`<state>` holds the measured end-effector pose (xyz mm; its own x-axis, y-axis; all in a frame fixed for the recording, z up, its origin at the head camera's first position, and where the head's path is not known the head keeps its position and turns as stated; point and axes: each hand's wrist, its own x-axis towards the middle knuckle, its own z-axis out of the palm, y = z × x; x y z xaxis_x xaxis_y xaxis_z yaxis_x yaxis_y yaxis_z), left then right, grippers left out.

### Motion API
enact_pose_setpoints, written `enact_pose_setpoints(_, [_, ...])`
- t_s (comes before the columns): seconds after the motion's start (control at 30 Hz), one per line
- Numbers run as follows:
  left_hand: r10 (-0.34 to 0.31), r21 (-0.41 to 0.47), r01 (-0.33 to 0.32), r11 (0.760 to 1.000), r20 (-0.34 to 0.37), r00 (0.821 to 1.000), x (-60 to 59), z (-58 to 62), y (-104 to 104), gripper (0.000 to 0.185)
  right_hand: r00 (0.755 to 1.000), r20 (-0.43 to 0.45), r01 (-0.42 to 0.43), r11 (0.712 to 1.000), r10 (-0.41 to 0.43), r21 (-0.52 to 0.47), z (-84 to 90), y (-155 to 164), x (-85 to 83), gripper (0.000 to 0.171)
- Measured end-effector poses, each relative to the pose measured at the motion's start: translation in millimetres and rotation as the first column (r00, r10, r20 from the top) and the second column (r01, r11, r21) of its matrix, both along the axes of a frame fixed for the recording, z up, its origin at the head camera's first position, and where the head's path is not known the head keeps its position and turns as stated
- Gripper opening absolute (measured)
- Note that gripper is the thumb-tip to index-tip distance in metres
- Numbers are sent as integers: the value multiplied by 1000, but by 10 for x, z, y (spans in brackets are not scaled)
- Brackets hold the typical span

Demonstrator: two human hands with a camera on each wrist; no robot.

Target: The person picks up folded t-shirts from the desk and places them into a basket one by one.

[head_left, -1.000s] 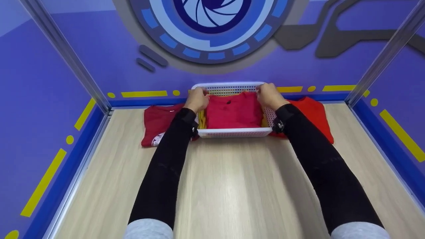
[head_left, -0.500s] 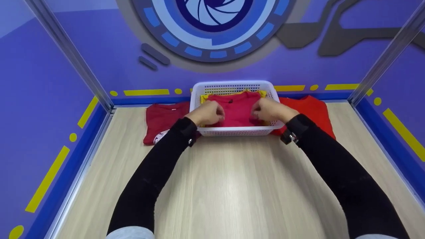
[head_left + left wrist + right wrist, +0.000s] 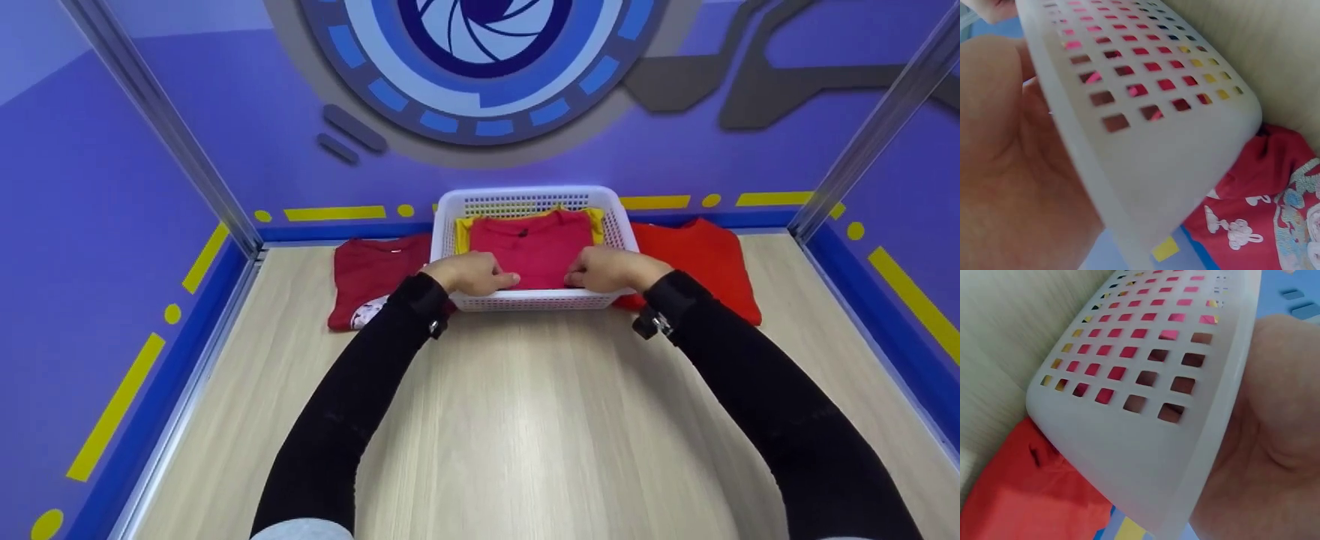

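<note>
A white mesh basket (image 3: 525, 193) stands at the back of the wooden table (image 3: 540, 420). Inside it a folded red shirt (image 3: 532, 244) lies on a yellow garment (image 3: 461, 232). My left hand (image 3: 472, 272) and right hand (image 3: 611, 268) sit over the basket's near rim, fingers curled down over the shirt's near edge. In the left wrist view my left hand's palm (image 3: 1010, 169) lies against the basket wall (image 3: 1174, 157). The right wrist view has my right hand's palm (image 3: 1264, 439) against the basket wall (image 3: 1129, 450). The fingertips are hidden inside.
A dark red shirt (image 3: 367, 274) with a white print (image 3: 1235, 230) lies left of the basket, partly under it. An orange-red shirt (image 3: 701, 255) lies to its right. Purple walls with metal posts close in the table on three sides.
Both hands have drawn back from the basket's far corners along the red shirt to its near edge, coming closer together.
</note>
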<state>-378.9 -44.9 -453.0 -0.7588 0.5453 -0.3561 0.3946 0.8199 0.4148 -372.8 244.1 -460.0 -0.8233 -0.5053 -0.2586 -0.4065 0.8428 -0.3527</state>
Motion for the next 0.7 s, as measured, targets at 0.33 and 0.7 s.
enact_pose_setpoints(0.33, [96, 445, 45, 894, -289, 953, 477, 170, 136, 34, 942, -165, 209, 895, -292, -394, 128, 458, 210, 26])
enact_pose_setpoints(0.7, [-140, 282, 231, 931, -307, 941, 1039, -174, 415, 22, 825, -212, 391, 800, -524, -454, -122, 1152, 196, 35])
